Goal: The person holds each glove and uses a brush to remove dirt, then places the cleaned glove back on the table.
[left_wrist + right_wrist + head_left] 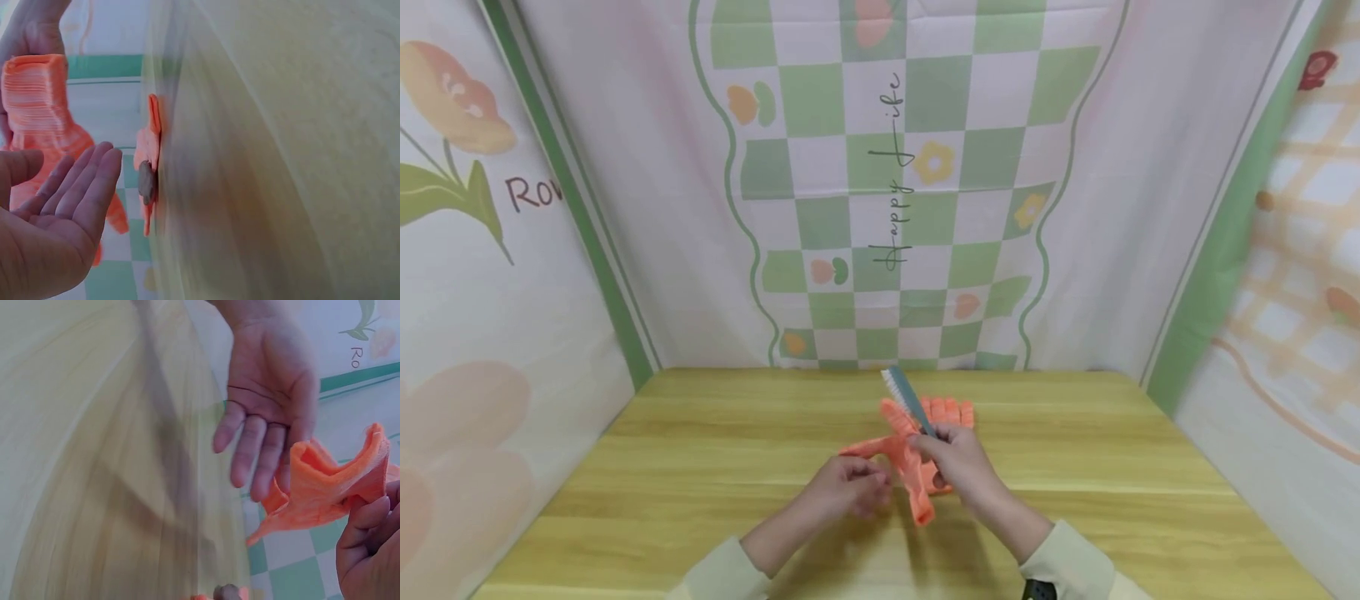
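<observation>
One orange glove [917, 479] is gripped above the table [737, 450] by the right hand [958, 458] in head view; brush [910, 400] is seen beside it. Left wrist: left hand [50, 231] is unclenched, fingers extended. Right wrist: glove is seen pinched.

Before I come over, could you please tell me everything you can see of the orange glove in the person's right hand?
The orange glove looks like soft fabric, with a ribbed cuff and finger parts. It is held limp above the table, its cuff toward the person and open at the end, with finger parts pointing away and to the left. The right hand pinches it. The left hand is close beside it; whether they touch is unclear.
</observation>
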`<state>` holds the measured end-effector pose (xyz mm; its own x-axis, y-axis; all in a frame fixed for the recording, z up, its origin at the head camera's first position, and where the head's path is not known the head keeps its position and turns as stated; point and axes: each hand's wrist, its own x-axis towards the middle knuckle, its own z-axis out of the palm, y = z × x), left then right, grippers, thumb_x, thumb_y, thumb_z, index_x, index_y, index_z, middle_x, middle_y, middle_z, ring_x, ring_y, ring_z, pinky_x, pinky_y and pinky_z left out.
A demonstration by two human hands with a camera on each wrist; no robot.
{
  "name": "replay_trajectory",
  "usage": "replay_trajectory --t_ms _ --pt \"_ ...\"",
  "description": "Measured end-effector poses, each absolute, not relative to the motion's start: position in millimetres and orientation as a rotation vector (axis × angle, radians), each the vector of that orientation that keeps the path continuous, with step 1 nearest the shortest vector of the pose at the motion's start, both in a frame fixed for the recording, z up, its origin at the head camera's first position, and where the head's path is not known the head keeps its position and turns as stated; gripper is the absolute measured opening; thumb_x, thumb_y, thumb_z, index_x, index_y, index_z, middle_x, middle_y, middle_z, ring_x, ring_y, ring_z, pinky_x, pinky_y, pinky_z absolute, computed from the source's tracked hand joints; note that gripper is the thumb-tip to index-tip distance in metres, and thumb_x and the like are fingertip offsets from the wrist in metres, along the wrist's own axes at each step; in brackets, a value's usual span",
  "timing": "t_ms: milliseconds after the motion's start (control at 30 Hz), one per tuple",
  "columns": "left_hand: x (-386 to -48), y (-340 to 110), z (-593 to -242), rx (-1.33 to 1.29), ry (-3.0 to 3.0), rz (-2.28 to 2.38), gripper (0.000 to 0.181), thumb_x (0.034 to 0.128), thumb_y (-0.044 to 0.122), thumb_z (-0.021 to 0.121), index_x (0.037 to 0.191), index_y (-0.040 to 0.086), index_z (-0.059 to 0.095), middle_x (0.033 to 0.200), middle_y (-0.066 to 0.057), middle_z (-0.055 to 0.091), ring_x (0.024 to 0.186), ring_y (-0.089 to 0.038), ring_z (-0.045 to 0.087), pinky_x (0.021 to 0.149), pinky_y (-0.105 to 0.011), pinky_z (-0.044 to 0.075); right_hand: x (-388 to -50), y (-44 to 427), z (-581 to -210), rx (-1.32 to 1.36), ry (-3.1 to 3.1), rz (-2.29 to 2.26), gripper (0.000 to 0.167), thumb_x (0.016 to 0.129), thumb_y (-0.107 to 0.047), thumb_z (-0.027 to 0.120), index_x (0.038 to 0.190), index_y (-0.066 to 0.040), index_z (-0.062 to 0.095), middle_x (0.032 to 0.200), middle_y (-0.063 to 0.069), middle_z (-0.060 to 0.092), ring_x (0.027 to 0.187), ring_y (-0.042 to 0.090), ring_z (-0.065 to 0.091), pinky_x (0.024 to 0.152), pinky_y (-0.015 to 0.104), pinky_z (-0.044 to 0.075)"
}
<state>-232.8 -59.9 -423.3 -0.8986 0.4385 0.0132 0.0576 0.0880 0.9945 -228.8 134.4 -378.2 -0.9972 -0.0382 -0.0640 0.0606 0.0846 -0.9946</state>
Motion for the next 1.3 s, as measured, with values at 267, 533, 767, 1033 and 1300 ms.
replay_trajectory --t_ms 267,533,767,1033,1300 --pt "-233 -59 -432 0.550 1.939 1.835 0.039 0.1001 0.026 0.055 0.113 -0.010 0.060 0.100 -0.019 0.069 0.085 -0.023 0.069 0.072 -0.037 0.059 -230 135 -379 0.002 2.120 -2.209 0.017 0.091 -0.013 0.066 0.079 -0.003 0.057 0.065 0.002 0.046 0.047 0.010 0.033 0.042 0.020 0.030" --pt "-232 -50 -437 0.323 1.658 2.010 0.045 0.1028 0.032 0.049 0.118 -0.010 0.059 0.098 -0.017 0.069 0.085 -0.022 0.069 0.081 -0.043 0.057 -226 133 -373 -0.005 1.971 -2.340 0.019 0.093 -0.013 0.063 0.076 -0.007 0.058 0.063 -0.001 0.045 0.045 0.008 0.030 0.044 0.020 0.030" --pt "-231 -44 -437 0.286 1.503 2.064 0.049 0.1028 0.042 0.044 0.112 -0.003 0.061 0.093 -0.007 0.066 0.080 -0.015 0.065 0.084 -0.040 0.055 -223 131 -373 -0.038 1.833 -2.414 0.013 0.095 -0.012 0.061 0.083 -0.006 0.060 0.059 -0.003 0.039 0.042 0.007 0.029 0.044 0.021 0.029" --pt "-231 -41 -437 0.265 1.363 2.250 0.043 0.1027 0.032 0.049 0.118 -0.007 0.060 0.095 -0.009 0.070 0.089 -0.020 0.067 0.087 -0.036 0.054 -222 132 -377 -0.060 1.781 -2.436 0.015 0.097 -0.013 0.058 0.083 -0.007 0.061 0.058 -0.003 0.043 0.044 0.007 0.032 0.044 0.019 0.031" --pt "-233 -41 -431 0.203 1.302 2.405 0.015 0.1011 0.014 0.053 0.103 0.001 0.059 0.088 -0.006 0.069 0.085 -0.017 0.068 0.083 -0.032 0.055 -223 133 -379 -0.025 1.747 -2.493 0.020 0.097 -0.009 0.057 0.077 -0.007 0.058 0.057 -0.003 0.043 0.044 0.006 0.032 0.043 0.018 0.029"
